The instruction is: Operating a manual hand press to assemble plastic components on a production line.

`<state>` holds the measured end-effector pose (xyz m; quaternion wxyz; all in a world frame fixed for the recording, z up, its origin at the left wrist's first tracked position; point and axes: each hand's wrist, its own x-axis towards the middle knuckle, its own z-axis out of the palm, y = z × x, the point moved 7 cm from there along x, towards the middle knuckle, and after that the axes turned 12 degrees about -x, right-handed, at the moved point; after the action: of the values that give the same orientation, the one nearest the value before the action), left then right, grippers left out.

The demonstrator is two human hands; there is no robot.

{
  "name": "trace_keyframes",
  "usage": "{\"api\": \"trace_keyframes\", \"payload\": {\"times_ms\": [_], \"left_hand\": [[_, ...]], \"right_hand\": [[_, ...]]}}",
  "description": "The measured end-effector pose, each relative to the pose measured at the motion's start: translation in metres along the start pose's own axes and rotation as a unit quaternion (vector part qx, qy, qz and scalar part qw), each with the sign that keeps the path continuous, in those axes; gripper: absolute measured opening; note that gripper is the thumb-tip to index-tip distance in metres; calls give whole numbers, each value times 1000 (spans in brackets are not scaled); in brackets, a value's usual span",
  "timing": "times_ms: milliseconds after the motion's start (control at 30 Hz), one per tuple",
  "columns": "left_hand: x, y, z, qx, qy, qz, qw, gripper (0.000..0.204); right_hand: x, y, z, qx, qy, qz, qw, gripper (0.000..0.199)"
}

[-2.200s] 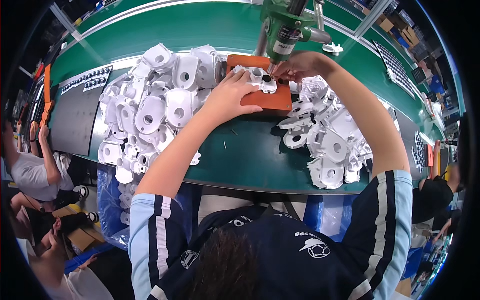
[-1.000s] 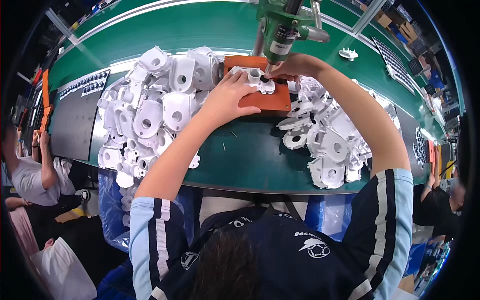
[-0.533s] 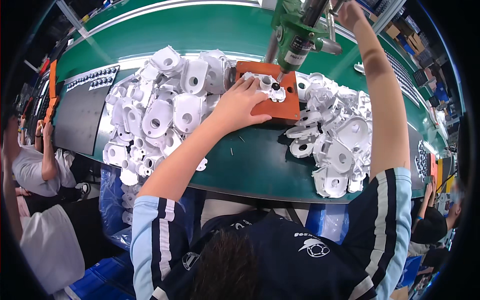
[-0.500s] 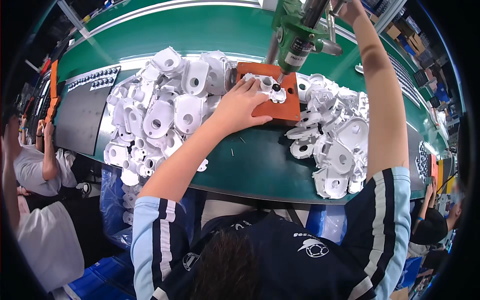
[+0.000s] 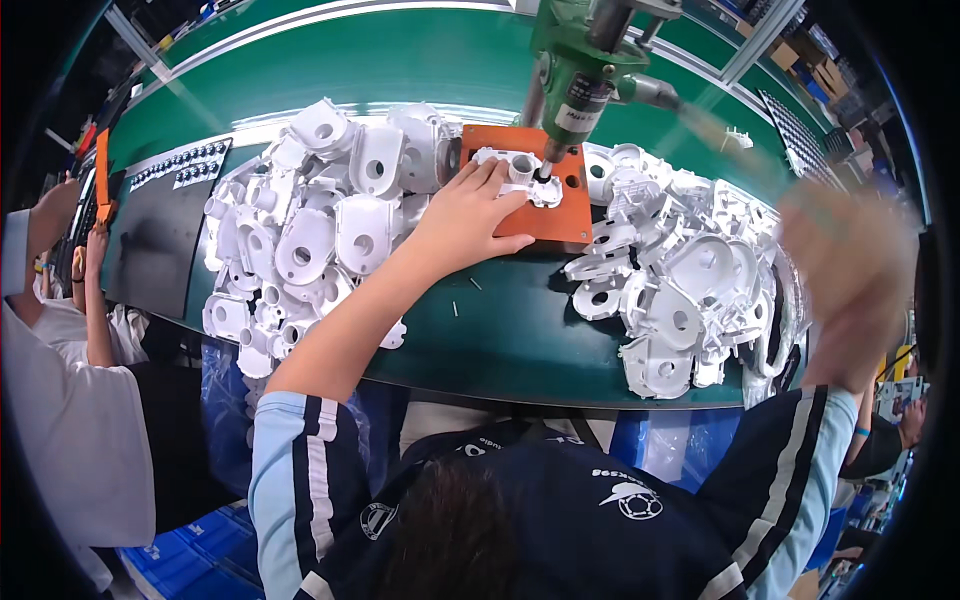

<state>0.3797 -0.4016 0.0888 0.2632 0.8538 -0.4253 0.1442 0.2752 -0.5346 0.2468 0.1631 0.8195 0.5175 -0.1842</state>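
Left hand (image 5: 468,212): forearm extended forward from the lower left, across the front edge of the counter (image 5: 520,340). Palm is turned down, fingers (image 5: 490,178) spread and laid flat on the white plastic housing (image 5: 520,175), pressing it onto the orange fixture plate (image 5: 560,215). Nothing is clasped; the hand is open and bearing down.

Right hand (image 5: 845,265): raised at the right side, well apart from the fixture, heavily motion-blurred. Whether its fingers are open or closed cannot be told; no object is seen in it.

The housing sits on the plate near the middle rear of the counter, directly beneath the tip of the green powered screwdriver (image 5: 580,70), which hangs down from above. The bit is seen at or just above the housing's right part; contact cannot be confirmed.

Materials: housing is glossy white moulded plastic with a round tubular boss. Plate is flat, rectangular, matte orange. Counter surface is smooth dark green with a pale stripe along the back.

Surroundings: a large heap of similar white mouldings (image 5: 310,220) is piled left of the plate, touching the left wrist area. A second heap of white parts (image 5: 680,290) lies to the right of the plate. A dark tray of small parts (image 5: 180,170) rests at the far left. Another person's arm (image 5: 95,290) is seen at the left edge.
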Motion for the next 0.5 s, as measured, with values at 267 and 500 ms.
{"api": "trace_keyframes", "payload": {"times_ms": [267,500], "left_hand": [[11,-21,-4,-163,-58,-173,970,52],[54,-41,7,-54,-127,-96,986,50]], "right_hand": [[12,-14,23,116,123,-17,985,41],[-51,160,-92,574,686,31,446,37]]}}
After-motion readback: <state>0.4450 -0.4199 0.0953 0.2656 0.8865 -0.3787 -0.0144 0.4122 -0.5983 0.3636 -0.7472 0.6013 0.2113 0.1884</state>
